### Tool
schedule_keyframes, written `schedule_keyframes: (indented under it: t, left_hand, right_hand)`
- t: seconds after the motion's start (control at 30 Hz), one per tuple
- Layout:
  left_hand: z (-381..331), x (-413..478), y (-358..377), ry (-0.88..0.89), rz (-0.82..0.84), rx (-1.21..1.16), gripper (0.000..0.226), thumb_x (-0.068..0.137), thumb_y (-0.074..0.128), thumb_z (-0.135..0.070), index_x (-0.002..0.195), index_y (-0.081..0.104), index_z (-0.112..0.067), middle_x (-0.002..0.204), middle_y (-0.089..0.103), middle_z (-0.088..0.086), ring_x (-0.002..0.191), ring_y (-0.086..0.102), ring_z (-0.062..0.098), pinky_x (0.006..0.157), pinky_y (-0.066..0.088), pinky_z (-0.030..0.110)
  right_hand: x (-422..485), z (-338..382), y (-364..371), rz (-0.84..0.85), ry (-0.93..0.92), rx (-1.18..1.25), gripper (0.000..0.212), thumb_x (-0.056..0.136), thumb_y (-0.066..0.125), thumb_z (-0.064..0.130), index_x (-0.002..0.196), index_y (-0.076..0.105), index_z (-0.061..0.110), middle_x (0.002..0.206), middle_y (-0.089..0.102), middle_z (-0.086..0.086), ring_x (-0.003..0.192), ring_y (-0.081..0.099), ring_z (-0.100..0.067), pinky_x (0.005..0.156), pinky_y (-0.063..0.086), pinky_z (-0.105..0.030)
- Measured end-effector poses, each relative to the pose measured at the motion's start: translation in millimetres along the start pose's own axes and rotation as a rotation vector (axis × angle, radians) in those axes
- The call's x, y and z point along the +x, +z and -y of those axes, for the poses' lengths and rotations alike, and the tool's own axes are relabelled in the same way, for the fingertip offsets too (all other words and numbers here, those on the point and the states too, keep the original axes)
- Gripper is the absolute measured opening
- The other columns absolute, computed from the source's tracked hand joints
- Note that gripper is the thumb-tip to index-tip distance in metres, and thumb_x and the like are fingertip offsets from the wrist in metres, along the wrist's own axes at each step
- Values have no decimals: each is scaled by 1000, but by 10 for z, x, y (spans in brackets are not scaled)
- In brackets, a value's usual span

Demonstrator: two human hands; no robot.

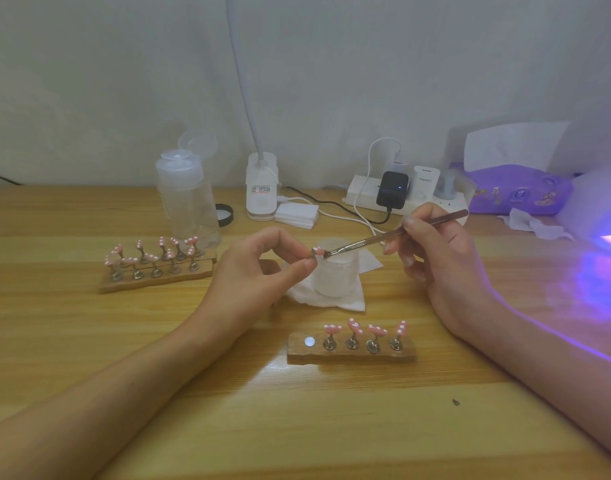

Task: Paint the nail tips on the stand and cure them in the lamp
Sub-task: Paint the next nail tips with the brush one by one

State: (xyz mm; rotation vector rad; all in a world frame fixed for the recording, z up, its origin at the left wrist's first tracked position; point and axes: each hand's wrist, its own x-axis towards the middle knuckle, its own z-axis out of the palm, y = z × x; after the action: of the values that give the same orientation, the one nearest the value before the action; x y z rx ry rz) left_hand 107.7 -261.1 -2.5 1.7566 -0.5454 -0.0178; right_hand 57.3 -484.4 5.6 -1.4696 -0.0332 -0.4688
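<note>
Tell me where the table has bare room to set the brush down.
Bare wood lies on the camera side of the near stand and left of the far stand. Crowded: the back edge around the bottle and power strip, and the middle around the jar.

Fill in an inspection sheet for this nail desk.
Surface: pale wooden desk, violet glow at right.
Job's things: near wooden stand holds four pink dotted nail tips; far wooden stands hold more; white curing lamp lit.
Clutter: clear plastic bottle, purple tissue pack, frosted white jar on white tissue.
Hands: left hand pinches one pink tip; right hand holds metal brush to it.
Cables: white cable, black cable at white power strip.
Surroundings: white backdrop.
</note>
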Motion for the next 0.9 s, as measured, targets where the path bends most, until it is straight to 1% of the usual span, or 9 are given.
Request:
schedule_keyframes:
  t: [0.1, 0.17, 0.27, 0.33, 0.5, 0.57, 0.63, 0.73, 0.9]
  left_hand:
    - [3, 1, -2, -1, -1, 1, 12, 82, 78, -26, 76, 70, -31, 85, 71, -10, 50, 51, 4, 48, 42, 13]
    - [4, 2, -2, 0, 2, 8, 12, 83, 78, -25, 76, 70, -31, 85, 71, -11, 51, 52, 5, 48, 42, 14]
    - [8, 4, -3, -1, 0, 5, 11, 83, 79, -26, 77, 70, -30, 84, 71, -11, 51, 51, 6, 49, 42, 13]
    - [10, 1, -5, -2, 0, 4, 10, 82, 79, -27, 77, 70, -30, 85, 71, -10, 51, 51, 7, 49, 42, 14]
    - [14, -5, -8, 1, 0, -3, 12, 82, 79, -25, 76, 70, -29, 87, 72, -8, 52, 51, 8, 49, 42, 14]
    - [14, -2, -7, 1, 2, -7, 13, 83, 78, -25, 75, 69, -29, 89, 73, -8, 52, 49, 7, 49, 41, 14]
    - [13, 0, -7, 2, 2, -5, 13, 83, 79, -25, 75, 69, -29, 89, 73, -8, 51, 49, 8, 49, 41, 14]
    - [10, -2, -7, 7, 1, 4, 13, 83, 79, -26, 76, 69, -30, 86, 71, -10, 50, 49, 8, 49, 42, 14]
    - [7, -9, -10, 14, 7, -2, 11, 82, 78, -27, 77, 70, -31, 87, 71, -11, 50, 49, 6, 49, 41, 13]
  right_hand:
    - [12, 8, 3, -17, -3, 43, 28, 96, 55, 18, 70, 53, 27, 66, 68, -4, 51, 46, -8, 43, 31, -16]
    - [14, 21, 11, 22, -19, 77, 25, 92, 56, 24, 67, 56, 30, 68, 68, -5, 52, 46, -8, 43, 31, -16]
    - [2, 25, 21, 78, -26, 70, 22, 91, 57, 27, 69, 57, 31, 70, 70, -6, 53, 46, -9, 44, 31, -17]
    - [2, 13, 21, 72, -32, 45, 23, 93, 57, 25, 70, 56, 30, 70, 70, -6, 52, 47, -9, 44, 31, -18]
    - [24, -1, -13, -38, -11, 29, 31, 99, 53, 14, 70, 52, 27, 66, 68, -5, 51, 46, -8, 43, 31, -17]
    - [23, 9, -11, -25, -21, 69, 29, 96, 55, 20, 68, 54, 29, 67, 68, -4, 51, 46, -8, 42, 30, -16]
    - [17, 19, 5, 28, -41, 85, 24, 92, 56, 24, 68, 55, 30, 69, 69, -5, 52, 46, -9, 42, 30, -17]
    - [9, 16, 27, 77, -52, 51, 22, 93, 57, 25, 71, 56, 29, 71, 70, -6, 52, 46, -10, 43, 31, -17]
    - [23, -5, -12, -12, -35, 7, 30, 100, 54, 14, 72, 53, 27, 68, 69, -6, 52, 46, -8, 43, 31, -16]
